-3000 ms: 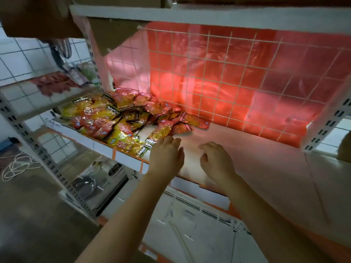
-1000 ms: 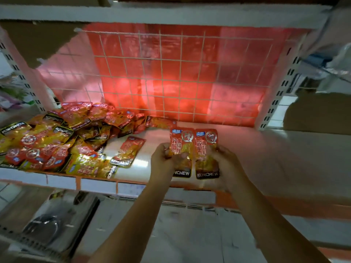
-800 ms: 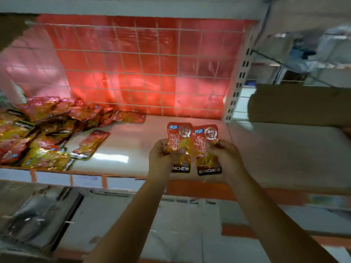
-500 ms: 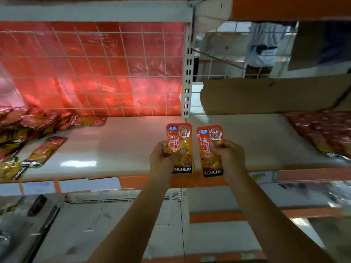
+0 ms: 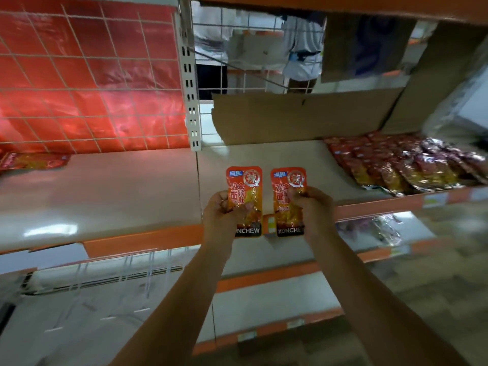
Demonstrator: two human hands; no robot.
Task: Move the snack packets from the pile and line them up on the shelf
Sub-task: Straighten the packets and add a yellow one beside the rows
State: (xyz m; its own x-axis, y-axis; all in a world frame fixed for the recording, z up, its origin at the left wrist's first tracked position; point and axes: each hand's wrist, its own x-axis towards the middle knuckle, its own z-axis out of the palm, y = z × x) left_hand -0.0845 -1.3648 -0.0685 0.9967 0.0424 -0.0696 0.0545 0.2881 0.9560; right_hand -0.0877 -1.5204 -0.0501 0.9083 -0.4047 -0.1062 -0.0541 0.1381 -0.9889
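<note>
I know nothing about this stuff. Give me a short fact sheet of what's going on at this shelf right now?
Left hand: grips left packet
Right hand: grips right packet
Packets: upright, side by side, apart, "KONCHEW" printed at bottom
Shelf: bare beige stretch behind the hands
Lined-up packets: rows lying on the shelf, far right
Stray packet: far left, by the red backing

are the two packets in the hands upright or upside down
Upright. The left packet and right packet both show the round logo on top and the KONCHEW band at the bottom, held by the left hand and right hand.
</note>
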